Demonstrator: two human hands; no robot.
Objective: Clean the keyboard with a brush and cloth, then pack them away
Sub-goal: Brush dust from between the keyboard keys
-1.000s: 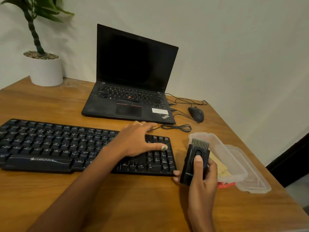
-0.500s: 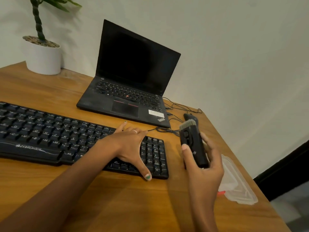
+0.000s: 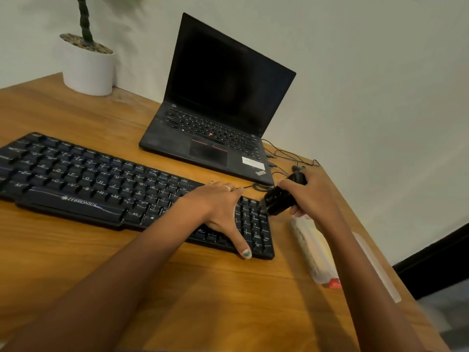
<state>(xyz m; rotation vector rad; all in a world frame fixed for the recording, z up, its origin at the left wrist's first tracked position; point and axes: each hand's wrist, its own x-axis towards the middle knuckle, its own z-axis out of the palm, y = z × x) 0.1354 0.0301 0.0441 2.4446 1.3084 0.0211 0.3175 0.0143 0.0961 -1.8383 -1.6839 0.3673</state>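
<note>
My right hand [image 3: 313,196] grips the brush [image 3: 279,198]; left hand [image 3: 218,207] lies flat on the keyboard [image 3: 76,179]. At three o'clock, my forearm could knock the container [image 3: 314,252] off the worktop [image 3: 228,301].

An open black laptop [image 3: 218,123] with a dark screen sits at upper centre on the wooden desk [image 3: 76,262]. A white plant pot [image 3: 87,68] stands in the upper left. Thin black cables [image 3: 286,156] trail right of the laptop against the pale wall [image 3: 368,72].
</note>
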